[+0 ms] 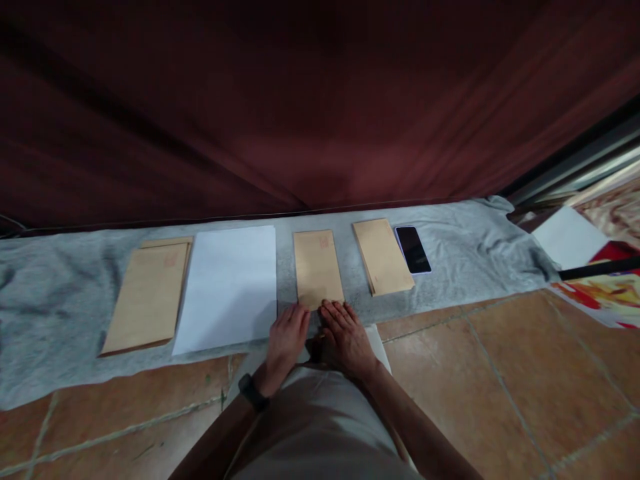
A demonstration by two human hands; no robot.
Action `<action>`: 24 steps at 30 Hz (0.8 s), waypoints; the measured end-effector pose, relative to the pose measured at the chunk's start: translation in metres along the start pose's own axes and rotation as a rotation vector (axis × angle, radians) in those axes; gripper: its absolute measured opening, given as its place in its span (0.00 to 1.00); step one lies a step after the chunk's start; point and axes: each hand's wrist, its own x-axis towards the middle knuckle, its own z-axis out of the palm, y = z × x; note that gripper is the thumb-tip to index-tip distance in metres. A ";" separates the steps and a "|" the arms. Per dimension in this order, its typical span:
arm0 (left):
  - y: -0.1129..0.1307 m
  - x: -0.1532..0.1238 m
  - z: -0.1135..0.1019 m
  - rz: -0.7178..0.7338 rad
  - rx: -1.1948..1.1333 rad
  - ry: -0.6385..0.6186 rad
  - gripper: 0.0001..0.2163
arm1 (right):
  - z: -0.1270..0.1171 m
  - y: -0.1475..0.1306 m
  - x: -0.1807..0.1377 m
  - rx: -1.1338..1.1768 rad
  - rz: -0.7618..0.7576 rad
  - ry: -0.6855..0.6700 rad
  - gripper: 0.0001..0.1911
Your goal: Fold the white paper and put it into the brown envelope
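Note:
A brown paper envelope [319, 263] with a small red print near its far end lies flat in front of me. My left hand [289, 337] is at its near left corner, thumb and fingers drawn together on the edge. Across the near right corner my right hand [346, 337] lies flat, fingers stretched out and pressing on the paper. To the left is a stack of white paper sheets [233, 283], and beyond it a stack of brown envelopes [147, 293]. More brown envelopes [383, 257] lie to the right, beside a dark-screened phone [413, 250].
Everything rests on a long grey cloth [465, 247]. A dark red curtain [320, 113] hangs behind it. Tiled floor [450, 373] runs along the near side. At the right are a white sheet [570, 237] and a colourful printed sheet [600, 300] by a dark bar.

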 end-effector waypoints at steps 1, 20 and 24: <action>0.000 -0.005 0.004 0.133 0.005 -0.004 0.12 | -0.001 0.000 0.000 0.002 0.003 -0.005 0.28; 0.000 -0.013 0.009 0.391 0.340 -0.110 0.24 | -0.014 0.010 -0.008 0.005 0.134 0.065 0.26; 0.009 -0.011 0.012 0.340 0.378 -0.122 0.24 | -0.004 -0.002 -0.001 0.027 0.112 0.072 0.26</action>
